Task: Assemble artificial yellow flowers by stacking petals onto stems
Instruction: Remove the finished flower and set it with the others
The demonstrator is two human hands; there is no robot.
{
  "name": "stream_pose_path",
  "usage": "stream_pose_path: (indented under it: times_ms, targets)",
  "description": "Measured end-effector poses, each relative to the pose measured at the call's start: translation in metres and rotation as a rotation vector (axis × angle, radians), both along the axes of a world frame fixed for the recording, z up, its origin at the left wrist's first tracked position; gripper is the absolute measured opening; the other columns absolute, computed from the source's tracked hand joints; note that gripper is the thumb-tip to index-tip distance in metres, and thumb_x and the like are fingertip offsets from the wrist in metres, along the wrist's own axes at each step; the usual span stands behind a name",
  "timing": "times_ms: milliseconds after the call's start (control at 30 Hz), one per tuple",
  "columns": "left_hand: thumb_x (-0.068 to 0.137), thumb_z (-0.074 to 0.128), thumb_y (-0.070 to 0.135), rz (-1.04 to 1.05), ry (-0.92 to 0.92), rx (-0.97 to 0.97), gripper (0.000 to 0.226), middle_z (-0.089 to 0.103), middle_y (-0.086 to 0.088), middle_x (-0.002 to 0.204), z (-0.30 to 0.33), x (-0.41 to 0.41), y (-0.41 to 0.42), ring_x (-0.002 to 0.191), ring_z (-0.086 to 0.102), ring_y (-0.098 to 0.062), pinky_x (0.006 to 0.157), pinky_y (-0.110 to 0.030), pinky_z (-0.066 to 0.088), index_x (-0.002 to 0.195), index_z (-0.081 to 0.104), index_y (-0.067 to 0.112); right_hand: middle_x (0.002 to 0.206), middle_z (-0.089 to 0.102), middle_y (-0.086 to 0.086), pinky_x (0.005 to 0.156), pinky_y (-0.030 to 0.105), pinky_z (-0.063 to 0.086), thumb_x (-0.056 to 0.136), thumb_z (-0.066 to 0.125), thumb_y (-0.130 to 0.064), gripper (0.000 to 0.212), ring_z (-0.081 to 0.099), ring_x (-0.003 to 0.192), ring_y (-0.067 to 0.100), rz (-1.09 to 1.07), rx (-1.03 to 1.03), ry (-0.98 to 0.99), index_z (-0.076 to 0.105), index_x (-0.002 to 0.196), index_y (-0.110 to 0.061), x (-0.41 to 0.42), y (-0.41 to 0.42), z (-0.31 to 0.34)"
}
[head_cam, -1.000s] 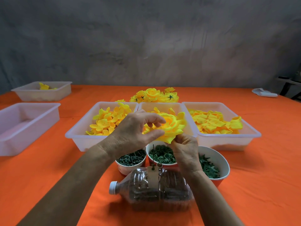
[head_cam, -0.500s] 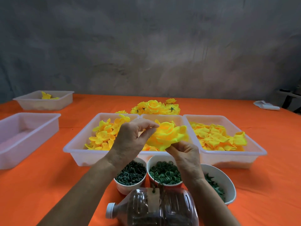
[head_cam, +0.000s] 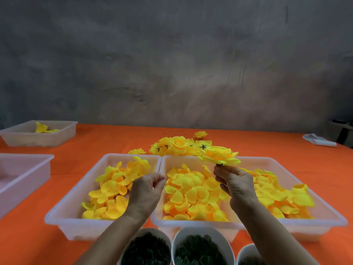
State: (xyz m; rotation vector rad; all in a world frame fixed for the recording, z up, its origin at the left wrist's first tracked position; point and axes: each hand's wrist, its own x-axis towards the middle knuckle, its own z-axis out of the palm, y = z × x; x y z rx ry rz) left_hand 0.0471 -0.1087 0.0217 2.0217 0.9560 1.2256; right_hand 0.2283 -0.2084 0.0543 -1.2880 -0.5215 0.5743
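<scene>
An orange tablecloth covers the table in front of a grey wall, and on it three white plastic trays stand side by side: the left tray, the middle tray and the right tray, each heaped with loose yellow petals. Two more trays sit well apart on the left, a near one and a far one with a few yellow pieces inside. Behind the three trays lies a pile of finished yellow flowers. At the bottom edge stand white bowls of dark green parts. The right hand pinches the short green base of an assembled yellow flower, holding it up over the back of the middle tray. The left hand hovers over the rim between the left and middle trays, fingers curled with thumb and forefinger nearly meeting; whether anything is held between them cannot be told
</scene>
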Motion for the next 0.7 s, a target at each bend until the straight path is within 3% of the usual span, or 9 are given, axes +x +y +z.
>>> stream_pose_path:
  times_ms: [67,167,267,467,600,700]
  targets:
    - [0.084,0.069,0.009,-0.006,0.026,-0.044,0.012,0.071,0.002,0.071,-0.012,0.006,0.009,0.069,0.064,-0.011,0.064,-0.020,0.048,0.077,0.073,0.017,0.072,0.064,0.004,0.061,0.026,0.038,0.082,0.069,-0.005,0.010,0.056,0.065,0.014,-0.012,-0.045,0.001,0.066,0.077,-0.014,0.012,0.019,0.000]
    - [0.084,0.069,0.010,-0.025,0.069,-0.075,0.017,0.070,0.010,0.070,-0.026,0.011,0.015,0.066,0.061,0.003,0.060,-0.007,0.043,0.075,0.072,0.024,0.072,0.064,0.005,0.058,0.025,0.038,0.081,0.069,-0.003,0.011,0.055,0.062,0.014,-0.022,-0.095,0.017,0.065,0.076,-0.012,0.027,0.045,-0.006]
    - [0.084,0.070,0.011,-0.031,0.070,-0.076,0.013,0.068,0.014,0.069,-0.030,0.015,0.020,0.068,0.060,0.010,0.059,-0.004,0.041,0.078,0.074,0.022,0.071,0.064,0.005,0.058,0.026,0.039,0.080,0.069,-0.002,0.011,0.055,0.063,0.016,-0.039,-0.137,0.028,0.065,0.075,-0.010,0.043,0.071,-0.012]
    - [0.082,0.070,0.014,-0.066,0.110,-0.088,0.015,0.063,0.016,0.062,-0.038,0.017,0.029,0.061,0.056,0.011,0.057,-0.007,0.040,0.077,0.073,0.027,0.070,0.061,0.010,0.055,0.027,0.038,0.079,0.067,0.004,0.010,0.052,0.060,0.019,-0.068,-0.163,0.036,0.067,0.089,0.005,0.076,0.130,-0.003]
    - [0.081,0.071,0.014,-0.075,0.116,-0.096,0.012,0.062,0.018,0.060,-0.039,0.017,0.032,0.062,0.055,0.012,0.060,-0.007,0.041,0.078,0.075,0.024,0.092,0.060,0.016,0.061,0.028,0.042,0.084,0.063,0.006,0.009,0.058,0.086,0.024,0.062,-0.245,-0.017,0.060,0.088,-0.002,0.092,0.164,0.018]
    - [0.083,0.069,0.014,-0.070,0.117,-0.060,0.010,0.067,0.017,0.072,-0.038,0.017,0.031,0.066,0.056,0.012,0.062,-0.007,0.041,0.082,0.076,0.022,0.106,0.062,0.020,0.075,0.035,0.047,0.085,0.062,0.006,0.031,0.060,0.103,0.029,0.114,-0.330,-0.106,0.058,0.115,0.001,0.086,0.160,0.013]
